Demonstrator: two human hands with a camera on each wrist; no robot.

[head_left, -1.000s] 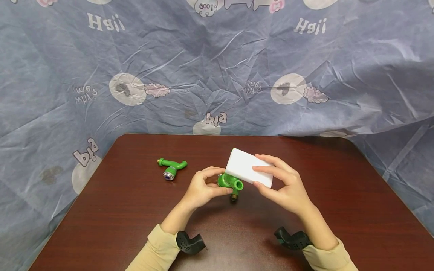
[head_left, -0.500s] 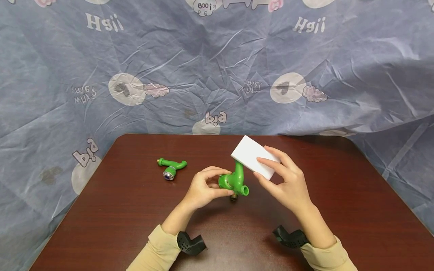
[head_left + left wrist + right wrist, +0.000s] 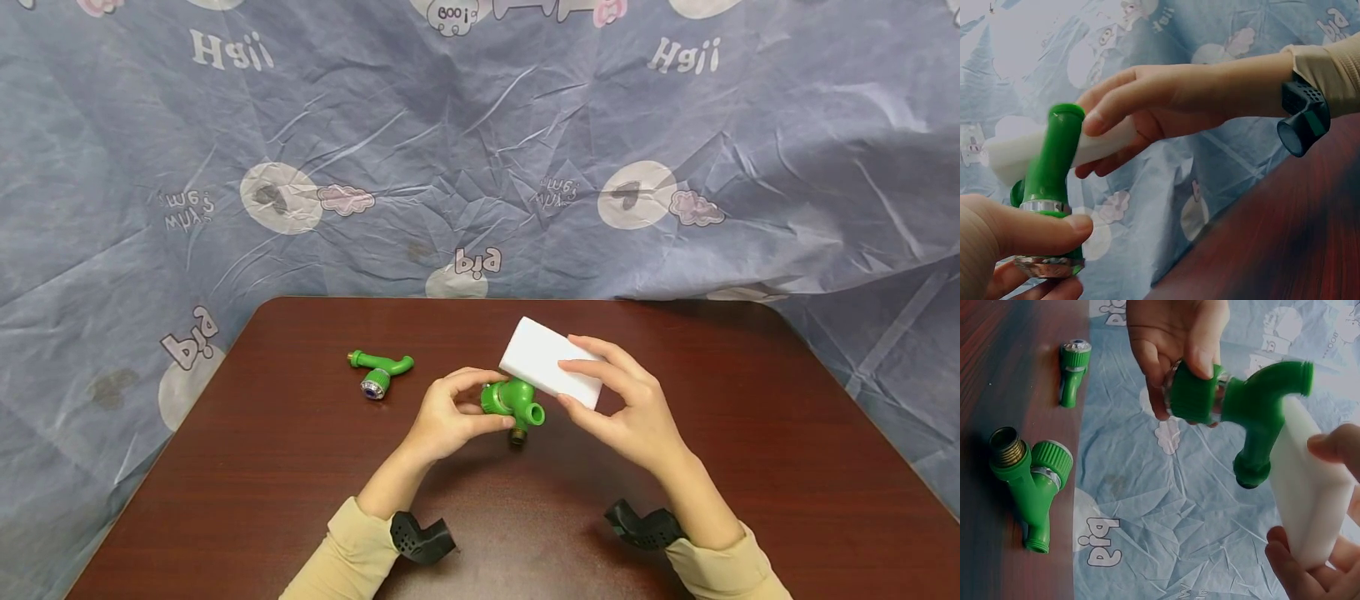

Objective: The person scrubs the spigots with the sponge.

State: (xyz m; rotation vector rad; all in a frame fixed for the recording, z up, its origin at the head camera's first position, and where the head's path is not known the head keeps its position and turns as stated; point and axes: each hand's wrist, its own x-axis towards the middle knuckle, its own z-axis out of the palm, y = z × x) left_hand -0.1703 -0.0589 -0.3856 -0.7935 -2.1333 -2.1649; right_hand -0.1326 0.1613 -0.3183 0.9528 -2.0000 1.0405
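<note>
My left hand (image 3: 447, 418) holds a green plastic tap (image 3: 519, 396) by its ribbed knob, above the table. My right hand (image 3: 637, 408) grips a white block, seemingly a sponge (image 3: 551, 358), between thumb and fingers. The sponge lies against the tap's body, covering part of it in the head view. In the right wrist view the tap (image 3: 1259, 403) shows its curved spout and the sponge (image 3: 1310, 487) behind it. In the left wrist view the tap (image 3: 1054, 156) stands in front of the sponge.
A second green tap (image 3: 382, 367) lies on the dark red table (image 3: 300, 467), left of my hands. Another green tap (image 3: 1035, 494) with a brass threaded end lies below the held one. A patterned blue cloth (image 3: 420, 125) hangs behind the table.
The sponge moved up and right along the tap, then came back down and left. The held tap turned slightly with it. My left hand keeps its grip.
</note>
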